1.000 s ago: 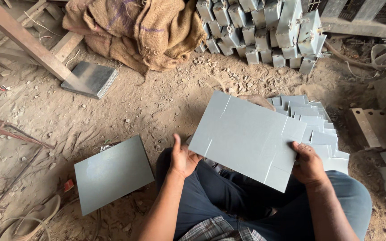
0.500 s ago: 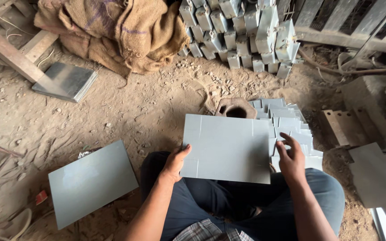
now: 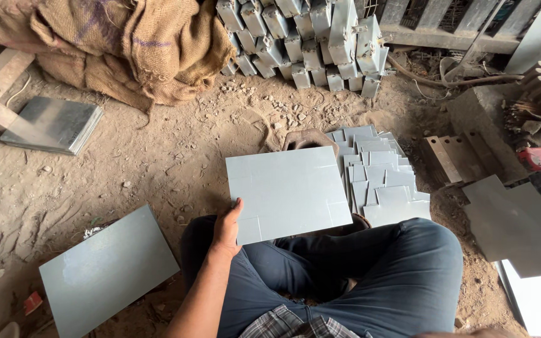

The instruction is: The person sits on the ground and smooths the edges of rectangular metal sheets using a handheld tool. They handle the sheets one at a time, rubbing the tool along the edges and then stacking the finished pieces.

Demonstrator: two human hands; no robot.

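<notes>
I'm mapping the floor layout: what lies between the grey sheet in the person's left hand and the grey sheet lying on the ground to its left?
Head view: only bare dirt floor, plus the person's knee, separates the held sheet from the floor sheet.

Looking steeply down from head height, close over crossed legs (image 3: 358,275) and the left hand (image 3: 228,226), facing forward across the dirt floor (image 3: 158,156) toward stacked metal boxes (image 3: 308,44) at its far edge.

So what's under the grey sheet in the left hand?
Under the grey sheet, its near edge overlaps the person's lap; the left hand grips its corner. A brown round object peeks out behind; the rest is covered.
</notes>
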